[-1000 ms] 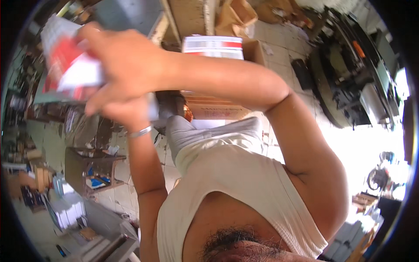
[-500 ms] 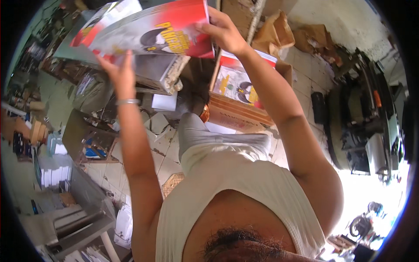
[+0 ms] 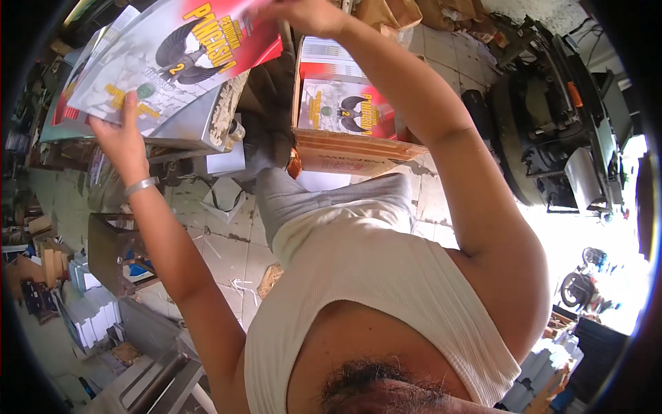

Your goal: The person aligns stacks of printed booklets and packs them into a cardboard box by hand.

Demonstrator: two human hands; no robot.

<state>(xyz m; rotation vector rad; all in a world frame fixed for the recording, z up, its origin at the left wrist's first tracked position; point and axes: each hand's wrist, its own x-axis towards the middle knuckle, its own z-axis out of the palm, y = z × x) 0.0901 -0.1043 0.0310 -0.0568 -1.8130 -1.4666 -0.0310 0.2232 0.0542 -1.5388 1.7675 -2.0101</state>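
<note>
Both hands held a red-and-grey booklet [image 3: 172, 62] up high in front of the person. The left hand [image 3: 124, 138] gripped its lower left edge, fingers closed on the cover, and the right hand [image 3: 303, 15] pinched its upper right corner (fingertips partly cut off). Below lay an open cardboard box [image 3: 352, 148] of matching booklets.

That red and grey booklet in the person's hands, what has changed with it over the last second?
A second ago both hands were bunched close together on it. Since then they have spread apart: the left hand now grips the booklet at its lower edge, the right hand at its upper corner, cover fully in view. The stack of booklets stayed put.
</note>
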